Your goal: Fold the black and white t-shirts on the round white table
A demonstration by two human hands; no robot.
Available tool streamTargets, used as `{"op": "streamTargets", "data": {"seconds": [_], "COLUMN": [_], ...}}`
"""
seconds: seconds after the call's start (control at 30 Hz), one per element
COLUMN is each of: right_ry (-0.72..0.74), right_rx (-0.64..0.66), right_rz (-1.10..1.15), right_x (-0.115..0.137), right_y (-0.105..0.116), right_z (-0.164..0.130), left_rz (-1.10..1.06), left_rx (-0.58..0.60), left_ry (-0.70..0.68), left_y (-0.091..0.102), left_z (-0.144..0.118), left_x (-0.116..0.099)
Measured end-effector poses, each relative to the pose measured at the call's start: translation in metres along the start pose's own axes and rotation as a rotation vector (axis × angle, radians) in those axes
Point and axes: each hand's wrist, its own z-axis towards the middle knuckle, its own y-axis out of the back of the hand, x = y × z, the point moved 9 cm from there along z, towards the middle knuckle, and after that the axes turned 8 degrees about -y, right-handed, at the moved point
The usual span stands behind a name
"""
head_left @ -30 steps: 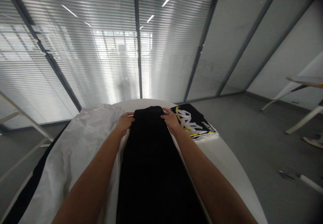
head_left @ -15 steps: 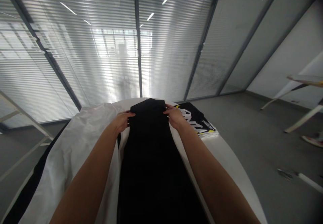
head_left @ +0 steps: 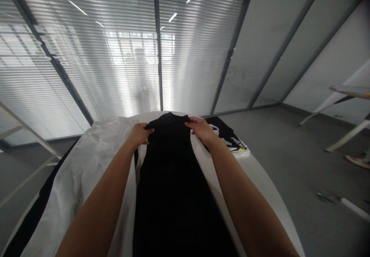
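I see the black garment (head_left: 173, 180) lying lengthwise down the middle of the white desk (head_left: 260, 195), with a white cloth (head_left: 86, 164) spread beside it on the left. My left hand (head_left: 139, 134) and right hand (head_left: 201, 129) each close their grip on its far edge, pinching the corners. Just beyond the right hand lies a folded black printed shirt (head_left: 228, 139).

A long, plain black cloth garment (head_left: 173, 183) lies folded into a narrow strip down the middle of the white round-ended bench (head_left: 260, 195), running from the near edge of the view to the bench's far end. Its surface is smooth and dark, with no print showing. The far end is lifted slightly off the bench and bunched, pinched at its left corner by the left hand (head_left: 139, 134) and at its right corner by the right hand (head_left: 200, 129).
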Motion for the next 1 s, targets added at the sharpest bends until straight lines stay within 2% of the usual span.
{"op": "streamTargets", "data": {"seconds": [0.13,0.27,0.53,0.63,0.73,0.87,1.0], "right_ry": [-0.068,-0.041,0.065,0.095,0.065,0.035,0.046], "right_rx": [0.028,0.112,0.093,0.066,0.066,0.126,0.176], "right_rz": [0.064,0.109,0.091,0.174,0.309,0.434,0.493], "right_x": [-0.007,-0.01,-0.024,-0.024,-0.027,-0.031,-0.039], "right_y": [-0.003,-0.012,-0.012,-0.008,-0.006,-0.005,-0.005], "right_z": [-0.001,-0.003,0.005,0.009,0.011,0.012,0.014], "left_rz": [-0.164,-0.255,-0.299,-0.349,-0.41,-0.439,-0.318], "left_rx": [0.021,0.062,0.026,0.025,0.035,0.144,0.292], "left_ry": [0.058,0.043,-0.073,-0.141,-0.172,-0.194,-0.31], "left_y": [-0.008,-0.012,-0.007,-0.007,-0.006,-0.007,-0.009], "left_z": [-0.006,-0.007,-0.001,-0.001,-0.001,-0.002,-0.007], "left_x": [0.0,0.0,-0.006,-0.012,-0.011,-0.008,-0.017]}}
